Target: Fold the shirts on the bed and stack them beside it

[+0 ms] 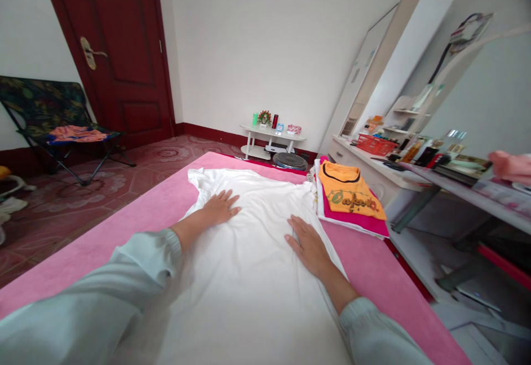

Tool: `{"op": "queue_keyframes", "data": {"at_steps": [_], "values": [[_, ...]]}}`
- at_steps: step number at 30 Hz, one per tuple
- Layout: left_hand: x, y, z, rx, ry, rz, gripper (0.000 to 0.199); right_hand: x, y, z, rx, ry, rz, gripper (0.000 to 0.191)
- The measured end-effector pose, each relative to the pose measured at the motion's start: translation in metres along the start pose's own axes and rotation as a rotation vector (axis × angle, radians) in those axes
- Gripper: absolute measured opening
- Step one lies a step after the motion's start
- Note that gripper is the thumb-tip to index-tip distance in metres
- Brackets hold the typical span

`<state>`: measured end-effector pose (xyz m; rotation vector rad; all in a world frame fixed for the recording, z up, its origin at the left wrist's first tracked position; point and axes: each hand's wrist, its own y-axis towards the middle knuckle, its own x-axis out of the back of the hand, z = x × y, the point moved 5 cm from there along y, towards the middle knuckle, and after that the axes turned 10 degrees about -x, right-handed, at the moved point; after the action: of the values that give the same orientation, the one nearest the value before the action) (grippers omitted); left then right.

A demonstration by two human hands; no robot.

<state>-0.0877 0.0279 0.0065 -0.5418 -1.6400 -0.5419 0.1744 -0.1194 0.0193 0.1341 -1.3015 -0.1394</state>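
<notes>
A white short-sleeved shirt (253, 243) lies spread out, slightly wrinkled, over the pink bed cover (373, 265). My left hand (219, 208) rests on its upper left part, palm down with the fingers apart. On the right side of the shirt lies my right hand (307, 245), also flat, its fingers stretched and holding nothing. Beyond my right hand, a stack of folded clothes (352, 196) has an orange printed shirt on top and a magenta one below it.
A white dressing table (375, 174) with a red basket (376, 145) and bottles stands at the right. A low white stand (271, 131) is by the far wall. At the left, a folding chair (41, 110) holds pink cloth.
</notes>
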Motion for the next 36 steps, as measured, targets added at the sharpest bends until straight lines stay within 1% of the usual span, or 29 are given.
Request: {"op": "queue_keyframes", "data": {"at_steps": [5, 7, 9, 12, 14, 15, 17, 19, 22, 26, 28, 30, 31, 33, 34, 36], "values": [[0.009, -0.058, 0.0, -0.123, -0.049, 0.038, 0.062, -0.001, -0.015, 0.004, -0.037, -0.078, 0.039, 0.054], [0.014, -0.086, 0.004, -0.157, -0.107, 0.067, 0.064, 0.002, -0.027, 0.002, -0.037, -0.092, 0.057, 0.054], [0.022, -0.114, 0.012, -0.167, -0.154, 0.057, 0.064, 0.009, -0.042, -0.003, -0.002, -0.081, 0.078, 0.053], [0.038, -0.154, 0.031, -0.098, -0.152, -0.072, 0.062, 0.026, -0.069, -0.02, 0.065, -0.012, 0.087, 0.051], [0.046, -0.176, 0.045, -0.008, -0.132, -0.132, 0.056, 0.041, -0.087, -0.036, 0.053, 0.046, 0.045, 0.045], [0.048, -0.186, 0.052, 0.047, -0.131, -0.134, 0.052, 0.049, -0.096, -0.045, 0.029, 0.068, 0.016, 0.042], [0.05, -0.2, 0.059, 0.131, -0.152, -0.101, 0.044, 0.062, -0.111, -0.059, -0.035, 0.078, -0.025, 0.035], [0.052, -0.208, 0.058, 0.162, -0.175, -0.071, 0.039, 0.07, -0.124, -0.066, -0.111, 0.053, -0.026, 0.031], [0.057, -0.211, 0.046, 0.197, -0.127, -0.06, 0.038, 0.076, -0.138, -0.067, -0.234, -0.01, 0.01, 0.028], [0.06, -0.209, 0.03, 0.339, 0.024, -0.05, 0.039, 0.077, -0.156, -0.062, -0.366, -0.116, 0.073, 0.03], [0.057, -0.209, 0.026, 0.369, 0.06, -0.027, 0.038, 0.077, -0.166, -0.062, -0.42, -0.162, 0.101, 0.033], [0.055, -0.208, 0.025, 0.36, 0.052, -0.024, 0.035, 0.075, -0.177, -0.061, -0.433, -0.162, 0.123, 0.033], [0.055, -0.208, 0.026, 0.346, 0.028, -0.036, 0.033, 0.074, -0.181, -0.061, -0.426, -0.141, 0.125, 0.031], [0.058, -0.209, 0.029, 0.335, -0.076, -0.082, 0.03, 0.075, -0.187, -0.058, -0.404, -0.049, 0.089, 0.03], [0.06, -0.21, 0.032, 0.343, -0.172, -0.107, 0.03, 0.077, -0.189, -0.057, -0.399, 0.034, 0.061, 0.031], [0.064, -0.214, 0.037, 0.388, -0.452, -0.142, 0.036, 0.082, -0.191, -0.055, -0.421, 0.282, 0.016, 0.034]]}}
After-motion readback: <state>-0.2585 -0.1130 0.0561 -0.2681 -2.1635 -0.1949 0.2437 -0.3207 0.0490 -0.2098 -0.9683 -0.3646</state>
